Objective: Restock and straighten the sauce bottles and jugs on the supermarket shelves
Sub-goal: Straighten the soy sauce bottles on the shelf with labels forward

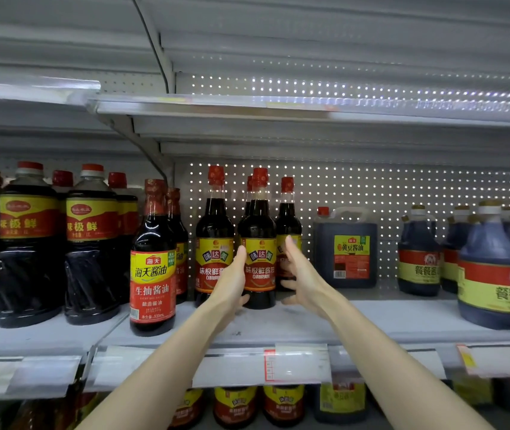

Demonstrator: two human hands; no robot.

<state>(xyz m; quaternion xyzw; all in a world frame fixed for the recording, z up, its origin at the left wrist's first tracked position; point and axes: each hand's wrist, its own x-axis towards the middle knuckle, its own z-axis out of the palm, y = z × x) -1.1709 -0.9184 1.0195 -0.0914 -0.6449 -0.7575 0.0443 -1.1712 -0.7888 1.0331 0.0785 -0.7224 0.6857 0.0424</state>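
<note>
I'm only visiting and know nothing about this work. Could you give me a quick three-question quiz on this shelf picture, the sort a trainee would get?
1. True or false: the square soybean sauce jug stands to the left of the soy sauce bottle that is between the left hand and the right hand.
2. What colour is that bottle's cap? A red, B green, C white.
3. Which stands nearer the front edge of the shelf: that bottle or the Haitian light soy sauce bottle?
Key: 1 false, it stands to the right. 2 A. 3 the Haitian light soy sauce bottle.
</note>
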